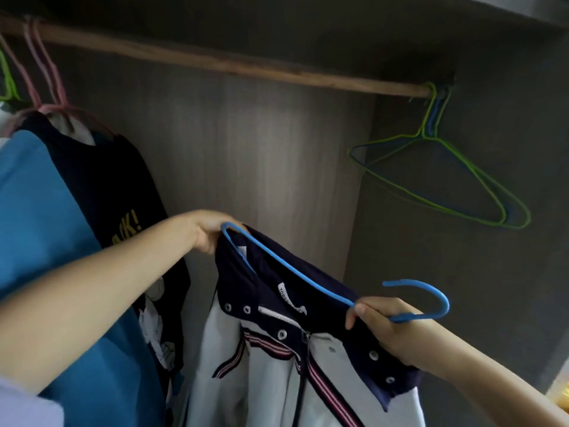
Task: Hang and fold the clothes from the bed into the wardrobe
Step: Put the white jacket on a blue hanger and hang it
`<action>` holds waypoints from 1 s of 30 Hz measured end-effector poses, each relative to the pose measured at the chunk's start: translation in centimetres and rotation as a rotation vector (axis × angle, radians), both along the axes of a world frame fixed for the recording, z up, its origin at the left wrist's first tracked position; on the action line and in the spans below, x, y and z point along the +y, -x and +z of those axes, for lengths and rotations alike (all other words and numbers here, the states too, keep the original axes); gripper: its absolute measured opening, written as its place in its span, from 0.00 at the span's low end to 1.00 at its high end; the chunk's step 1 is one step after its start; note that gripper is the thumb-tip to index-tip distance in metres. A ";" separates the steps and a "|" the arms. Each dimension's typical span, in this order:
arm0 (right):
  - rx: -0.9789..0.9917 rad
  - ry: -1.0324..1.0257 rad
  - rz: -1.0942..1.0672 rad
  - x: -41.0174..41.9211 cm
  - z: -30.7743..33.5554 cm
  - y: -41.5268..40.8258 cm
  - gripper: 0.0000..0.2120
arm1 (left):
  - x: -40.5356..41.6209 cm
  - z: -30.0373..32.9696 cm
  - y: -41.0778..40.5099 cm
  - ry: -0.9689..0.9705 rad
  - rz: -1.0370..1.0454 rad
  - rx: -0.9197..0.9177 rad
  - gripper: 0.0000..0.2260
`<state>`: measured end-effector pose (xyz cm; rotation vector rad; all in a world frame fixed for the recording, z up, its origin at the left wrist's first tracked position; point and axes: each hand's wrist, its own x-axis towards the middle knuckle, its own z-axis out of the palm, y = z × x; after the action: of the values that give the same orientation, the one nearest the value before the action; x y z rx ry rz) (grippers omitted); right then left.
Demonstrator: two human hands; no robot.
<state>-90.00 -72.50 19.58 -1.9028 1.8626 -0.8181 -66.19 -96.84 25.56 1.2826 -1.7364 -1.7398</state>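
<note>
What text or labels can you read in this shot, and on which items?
"K!" in yellow, the end of a longer word cut off by the left arm, on the dark navy T-shirt hanging at left.
"TOR...", partly readable, rest blurred, on the white neck label inside the jacket.
Nothing else readable.

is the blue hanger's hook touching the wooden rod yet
Apart. The head view shows the blue hanger held low by the right hand, with bare wardrobe wall between its hook and the wooden rod.

A wooden wardrobe rail (215,61) spans the wardrobe. Pink hangers (46,69) with clothes hang left; empty green hangers (443,167) hang right.
</note>
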 end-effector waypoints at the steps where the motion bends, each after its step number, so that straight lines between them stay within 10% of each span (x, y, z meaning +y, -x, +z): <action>1: 0.008 -0.025 -0.020 0.1 -0.2 0.1 0.17 | -0.1 -0.8 0.2 -0.015 0.007 -0.005 0.09; 15: 0.050 -0.330 -0.220 3.9 -1.2 2.6 0.17 | 2.7 -6.7 7.0 0.251 0.125 -0.053 0.10; 21: 0.132 -0.467 -0.218 3.7 -3.4 3.2 0.13 | 5.6 -10.0 9.2 0.857 0.031 -0.550 0.11; 25: 0.426 -0.630 -0.122 1.8 -6.4 0.9 0.17 | 8.0 -9.1 12.5 1.179 -0.066 -0.401 0.11; 30: -0.406 -0.407 -0.257 -1.6 -0.1 3.3 0.15 | 5.6 -9.6 11.8 0.966 -0.156 -0.306 0.09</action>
<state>-93.31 -74.08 19.52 -1.1724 1.8571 -0.7587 -78.00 -91.19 15.96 0.9768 -2.4226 -0.5500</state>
